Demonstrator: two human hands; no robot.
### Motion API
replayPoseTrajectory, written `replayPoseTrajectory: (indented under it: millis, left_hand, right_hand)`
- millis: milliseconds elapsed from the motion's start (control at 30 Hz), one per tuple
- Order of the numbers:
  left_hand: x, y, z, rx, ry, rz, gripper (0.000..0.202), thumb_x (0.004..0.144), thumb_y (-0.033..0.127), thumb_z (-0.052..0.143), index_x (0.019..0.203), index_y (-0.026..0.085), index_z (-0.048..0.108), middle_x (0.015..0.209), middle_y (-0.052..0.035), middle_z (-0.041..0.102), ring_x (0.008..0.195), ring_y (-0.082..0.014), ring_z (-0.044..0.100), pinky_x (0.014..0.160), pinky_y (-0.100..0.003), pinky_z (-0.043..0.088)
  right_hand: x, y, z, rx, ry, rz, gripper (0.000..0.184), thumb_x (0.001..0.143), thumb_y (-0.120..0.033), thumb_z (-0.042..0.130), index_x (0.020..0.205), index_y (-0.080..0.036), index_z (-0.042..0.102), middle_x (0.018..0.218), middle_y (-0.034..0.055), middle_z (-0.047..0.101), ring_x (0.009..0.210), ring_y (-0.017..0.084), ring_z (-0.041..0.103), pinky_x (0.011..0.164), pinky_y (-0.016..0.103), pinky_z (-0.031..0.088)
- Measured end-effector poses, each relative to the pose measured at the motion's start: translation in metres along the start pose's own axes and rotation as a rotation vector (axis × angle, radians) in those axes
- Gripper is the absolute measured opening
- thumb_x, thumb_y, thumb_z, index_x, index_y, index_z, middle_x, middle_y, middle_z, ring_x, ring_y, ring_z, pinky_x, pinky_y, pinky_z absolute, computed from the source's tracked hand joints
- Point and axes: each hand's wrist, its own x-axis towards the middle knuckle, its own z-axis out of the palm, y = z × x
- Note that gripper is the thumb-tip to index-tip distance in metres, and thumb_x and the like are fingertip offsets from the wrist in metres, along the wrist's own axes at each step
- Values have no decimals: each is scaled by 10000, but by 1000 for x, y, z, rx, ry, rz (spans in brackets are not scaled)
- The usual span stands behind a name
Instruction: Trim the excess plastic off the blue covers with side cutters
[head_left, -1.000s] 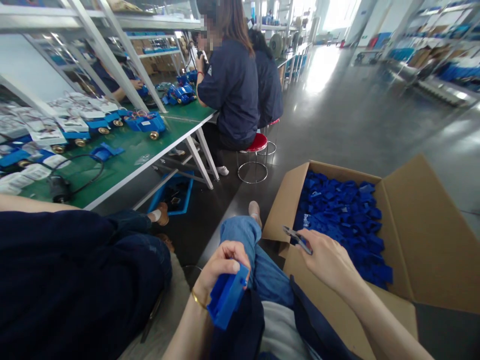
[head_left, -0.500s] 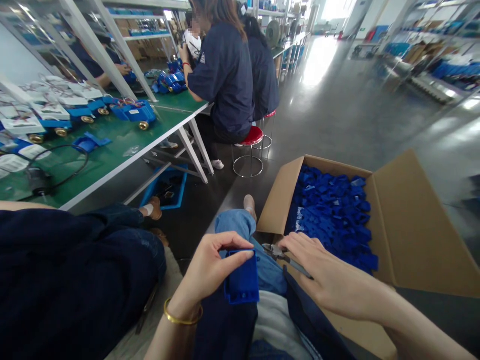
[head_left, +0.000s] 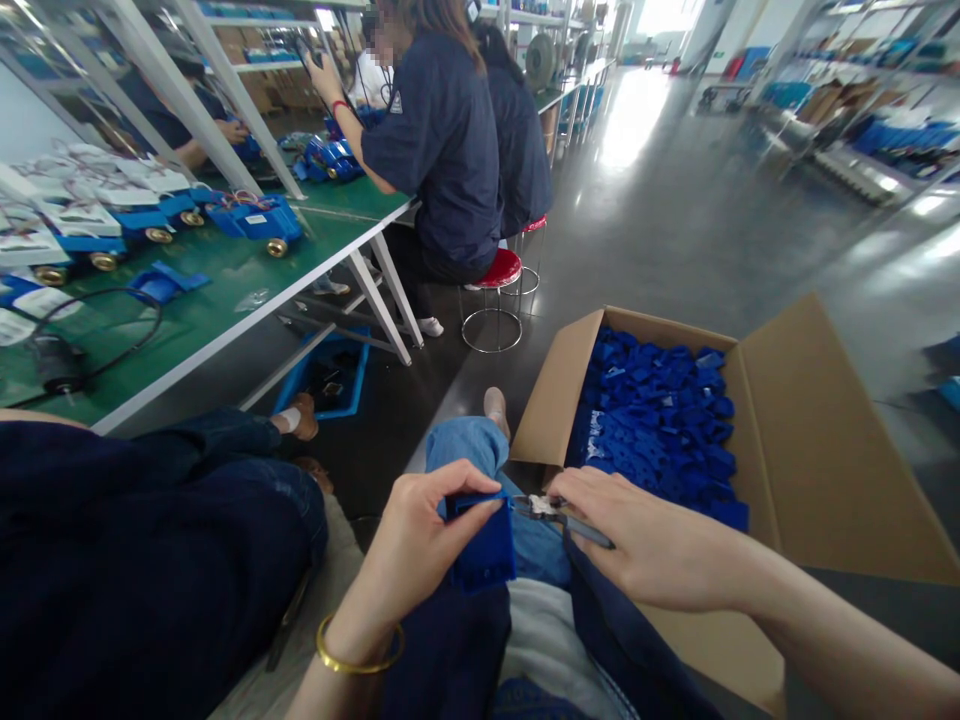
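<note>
Between the thumb and fingers of my left hand (head_left: 435,530) is a blue plastic housing (head_left: 487,552), a small box-like part held above my lap. My right hand (head_left: 637,535) is closed round a pair of cutting pliers (head_left: 577,525) with grey handles. The metal jaws point left and meet the upper right edge of the housing; whether they bite on it I cannot tell. My right fingers cover part of the handles.
An open cardboard box (head_left: 769,440) full of blue plastic parts (head_left: 660,410) stands at my right. On the left, a green workbench (head_left: 225,265) carries blue units with brass fittings. A blue crate (head_left: 360,370) sits under it. Co-workers sit beside and ahead of me.
The pliers have moved left, so their jaws now reach the housing's edge. The housing has tilted a little in my left hand. A co-worker ahead has raised a hand.
</note>
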Motion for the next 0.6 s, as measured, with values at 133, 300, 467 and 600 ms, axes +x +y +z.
replayPoseTrajectory:
  millis: [133,300,467,600]
  left_hand:
    - [0,0,1,17,1,25,56,853,181,725,853,219,767,790,49,783,726,-109,714,705,-184,497]
    - [0,-1,2,30,11,46,61,852,162,726,851,213,762,780,52,779,723,-103,718,697,-172,498]
    - [-1,2,3,54,26,83,79,846,138,731,843,213,755,765,61,779,703,-93,725,683,-154,500]
    - [-4,1,4,110,51,132,103,828,111,745,845,212,751,786,54,795,707,-104,743,682,-157,517]
  right_hand:
    - [2,2,-2,21,-22,-8,196,931,-141,472,1089,-176,582,1137,137,620,1051,287,561,968,475,432]
    - [1,4,-4,45,-12,-57,168,926,-134,471,1042,-173,586,1068,116,632,986,265,576,903,425,451]
    - [4,6,-5,35,-23,-71,129,905,-126,490,991,-183,567,1037,102,633,954,252,580,849,388,457]
    - [7,6,-6,7,-46,-80,115,873,-98,496,925,-193,535,994,93,625,917,242,576,811,366,459]
